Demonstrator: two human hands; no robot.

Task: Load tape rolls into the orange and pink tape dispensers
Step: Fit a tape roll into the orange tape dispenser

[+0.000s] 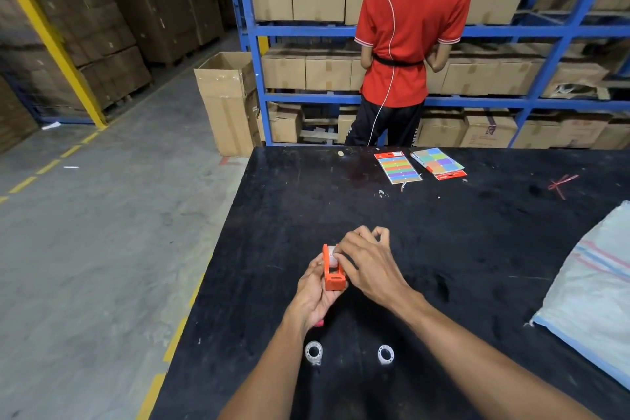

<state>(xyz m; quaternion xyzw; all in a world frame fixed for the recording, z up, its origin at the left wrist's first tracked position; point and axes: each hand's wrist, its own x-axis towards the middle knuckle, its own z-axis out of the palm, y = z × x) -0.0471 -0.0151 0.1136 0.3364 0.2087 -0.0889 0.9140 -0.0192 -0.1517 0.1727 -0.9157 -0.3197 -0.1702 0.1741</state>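
The left hand (315, 293) holds one orange tape dispenser (332, 269) above the black worktop (443, 249). The right hand (366, 266) pinches a white tape roll (331, 258) in it. Two clear tape rolls (314, 352) lie nearby.

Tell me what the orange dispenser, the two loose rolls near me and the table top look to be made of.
Orange dispenser: likely moulded plastic, uniform bright colour with crisp edges, matte.
Two loose rolls: seemingly clear tape on translucent plastic cores; the dark top shows through them.
Table top: material unclear, perhaps painted board or a rubbery sheet; black, dull, scuffed and speckled with pale marks.
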